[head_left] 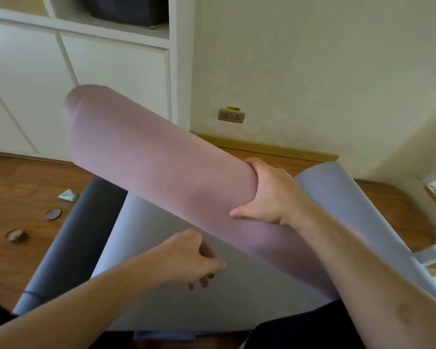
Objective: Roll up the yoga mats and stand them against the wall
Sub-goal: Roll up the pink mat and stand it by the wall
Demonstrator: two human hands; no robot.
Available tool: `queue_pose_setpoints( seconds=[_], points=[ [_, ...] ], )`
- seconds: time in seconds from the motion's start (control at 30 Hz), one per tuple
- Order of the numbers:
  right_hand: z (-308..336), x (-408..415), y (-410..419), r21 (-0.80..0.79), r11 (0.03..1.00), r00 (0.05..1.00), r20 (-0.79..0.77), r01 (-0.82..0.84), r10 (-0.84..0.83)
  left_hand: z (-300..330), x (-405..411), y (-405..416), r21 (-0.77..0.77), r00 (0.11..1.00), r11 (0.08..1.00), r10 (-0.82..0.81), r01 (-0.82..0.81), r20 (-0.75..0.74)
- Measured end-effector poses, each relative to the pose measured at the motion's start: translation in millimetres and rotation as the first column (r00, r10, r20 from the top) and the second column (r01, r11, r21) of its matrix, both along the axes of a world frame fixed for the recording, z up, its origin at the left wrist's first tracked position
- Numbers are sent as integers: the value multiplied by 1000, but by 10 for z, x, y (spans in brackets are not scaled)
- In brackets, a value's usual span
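1. Right hand (269,195) grips rolled pink mat (161,167), held aloft, tilted; left hand (189,258) loosely curled, holding nothing.
2. Done: pink mat rolled.
3. Left: standing it at wall (312,71); grey-blue mat (161,285) lies unrolled.

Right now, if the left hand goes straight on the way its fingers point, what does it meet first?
Probably the rolled pink mat: the left hand points right, toward its lower part. Depth is unclear; it might pass below, over the flat grey mat.

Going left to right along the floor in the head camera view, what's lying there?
Round tin → second round tin → crumpled green wrapper → dark grey mat → light grey-blue mat spread beneath the pink roll.
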State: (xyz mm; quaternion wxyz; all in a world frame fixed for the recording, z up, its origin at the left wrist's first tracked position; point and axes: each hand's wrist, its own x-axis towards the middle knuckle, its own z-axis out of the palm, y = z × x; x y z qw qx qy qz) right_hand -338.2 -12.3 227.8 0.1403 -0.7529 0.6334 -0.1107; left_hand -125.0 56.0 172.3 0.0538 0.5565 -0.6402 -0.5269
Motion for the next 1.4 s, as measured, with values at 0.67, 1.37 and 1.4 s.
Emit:
queue_pose_setpoints(
  seconds=[0.67, 1.37, 1.4],
  points=[
    [129, -97, 27, -162, 975, 988, -3, 149, -152, -299, 203, -166, 420, 596, 867, 492, -268, -635],
    [-34, 85, 79, -139, 989, 980, -198, -52, 24, 58, 26, -118, -882, 902, 329, 154, 337, 402],
    [-19, 82, 88, -103, 994, 982, -186, -48, 28, 72, 40, -136, -878, 883, 305, 179, 370, 434]
  ],
)
